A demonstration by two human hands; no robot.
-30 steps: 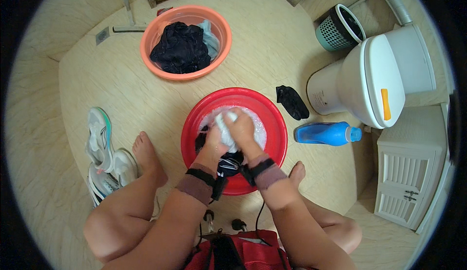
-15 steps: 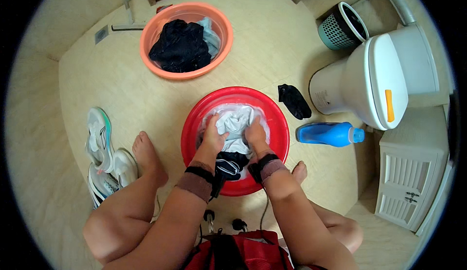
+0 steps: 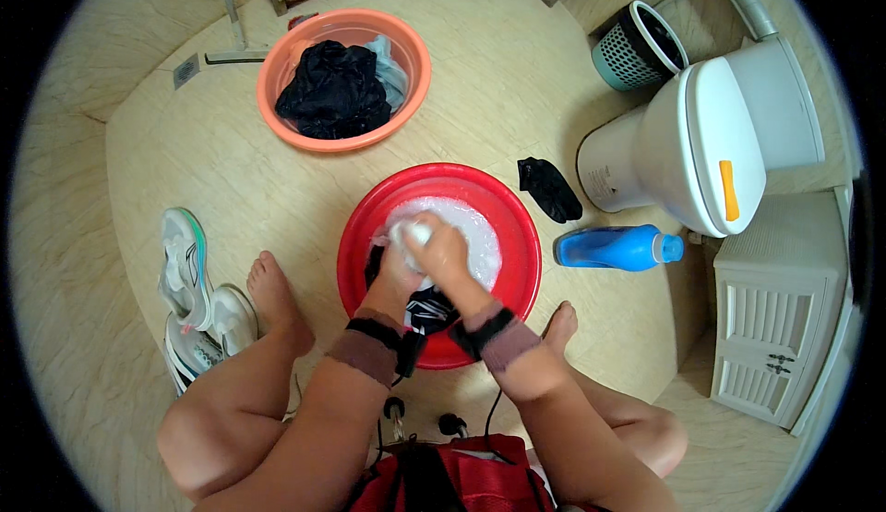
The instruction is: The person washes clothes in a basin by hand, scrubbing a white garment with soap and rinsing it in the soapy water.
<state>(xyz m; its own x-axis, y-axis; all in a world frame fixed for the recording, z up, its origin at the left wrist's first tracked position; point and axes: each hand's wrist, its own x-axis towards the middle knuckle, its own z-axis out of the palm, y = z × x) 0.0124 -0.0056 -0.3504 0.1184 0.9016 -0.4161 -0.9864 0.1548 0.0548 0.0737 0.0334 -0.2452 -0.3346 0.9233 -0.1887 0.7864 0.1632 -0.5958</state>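
A red basin (image 3: 529, 253) of foamy white water (image 3: 481, 246) stands on the floor in front of me. Over its left half my two hands are pressed together, with a white cloth (image 3: 406, 232) bunched between them. My left hand (image 3: 395, 267) is closed around the lower side of the bundle. From the right, my right hand (image 3: 443, 252) wraps over the same wet cloth. Dark fabric with white stripes (image 3: 430, 309) lies at the near side of the basin, under my wrists; dark cloth also shows left of my left hand.
An orange basin (image 3: 420, 69) with dark and light clothes (image 3: 334, 87) sits at the far left. Rightward are a black cloth (image 3: 550, 189), a blue bottle (image 3: 609, 249) on its side, a toilet (image 3: 678, 143), a bin (image 3: 637, 50) and a white cabinet (image 3: 775, 313). Sneakers (image 3: 185, 272) lie left.
My hands were apart on the spread white cloth. The right hand has moved left to meet the left one, and the cloth is now gathered between them, baring the foam.
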